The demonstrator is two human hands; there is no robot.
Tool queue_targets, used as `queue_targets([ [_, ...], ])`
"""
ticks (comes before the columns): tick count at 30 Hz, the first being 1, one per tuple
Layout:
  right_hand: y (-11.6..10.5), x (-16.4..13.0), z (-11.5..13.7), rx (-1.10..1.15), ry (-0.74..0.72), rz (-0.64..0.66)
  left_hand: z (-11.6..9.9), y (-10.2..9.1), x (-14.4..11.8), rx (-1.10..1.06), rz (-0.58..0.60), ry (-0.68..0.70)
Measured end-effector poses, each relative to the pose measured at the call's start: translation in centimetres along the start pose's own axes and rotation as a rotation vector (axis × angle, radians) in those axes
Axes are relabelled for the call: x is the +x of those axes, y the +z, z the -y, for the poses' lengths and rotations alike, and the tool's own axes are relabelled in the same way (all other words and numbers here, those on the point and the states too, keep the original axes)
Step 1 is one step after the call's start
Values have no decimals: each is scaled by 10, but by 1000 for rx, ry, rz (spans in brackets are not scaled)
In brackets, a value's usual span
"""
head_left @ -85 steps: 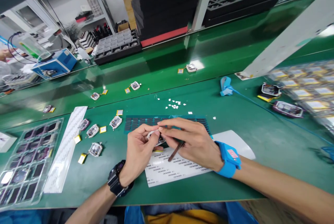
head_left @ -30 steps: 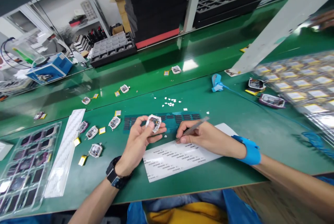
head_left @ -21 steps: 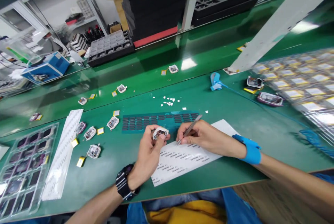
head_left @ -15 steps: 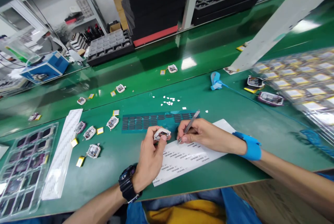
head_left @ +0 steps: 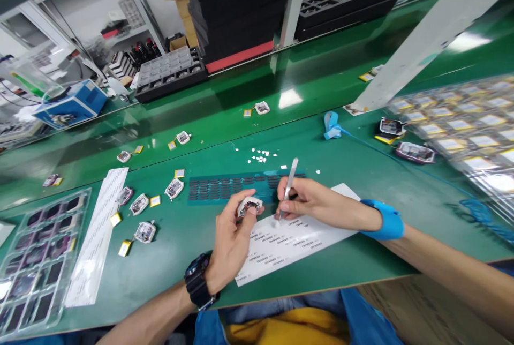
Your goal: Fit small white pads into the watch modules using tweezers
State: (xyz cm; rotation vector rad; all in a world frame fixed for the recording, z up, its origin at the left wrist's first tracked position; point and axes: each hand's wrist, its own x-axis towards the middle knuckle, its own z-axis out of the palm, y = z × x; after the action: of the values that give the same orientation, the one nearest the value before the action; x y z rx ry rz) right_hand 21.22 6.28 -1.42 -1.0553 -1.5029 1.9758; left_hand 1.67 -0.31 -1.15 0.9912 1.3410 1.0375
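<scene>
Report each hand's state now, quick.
Left hand: closed on a small white square electronic module.
Right hand: closed on slim metal tweezers, tips on the white label sheet.

Surface: green workbench (head_left: 361,173).
Centre: white label sheet (head_left: 289,240), teal sticker strip (head_left: 225,187).
Left: clear tray (head_left: 32,259), small modules (head_left: 140,203).
Right: blurred, perhaps packaged parts (head_left: 466,125).

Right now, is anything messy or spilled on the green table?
Yes: small white scraps lie scattered loose on the green table, just beyond the dark sticker sheet. They look like peeled-off bits, not laid out in rows like the parts nearby.
</scene>
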Motion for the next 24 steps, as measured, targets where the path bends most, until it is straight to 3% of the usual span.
queue_targets([
  [3,10,-4,6,31,-56,-181,-7,-2,3,-165,-1,-77],
  [6,35,-11,11,38,-191,-403,-12,-6,4,-319,27,-97],
  [12,75,-14,7,-13,-398,-646,-18,-7,-3,-446,80,-73],
  [16,77,-11,7,-79,-444,-700,-19,-6,-6,-480,68,-35],
  [24,75,-11,11,-128,-442,-677,-18,-7,-7,-461,75,-31],
])
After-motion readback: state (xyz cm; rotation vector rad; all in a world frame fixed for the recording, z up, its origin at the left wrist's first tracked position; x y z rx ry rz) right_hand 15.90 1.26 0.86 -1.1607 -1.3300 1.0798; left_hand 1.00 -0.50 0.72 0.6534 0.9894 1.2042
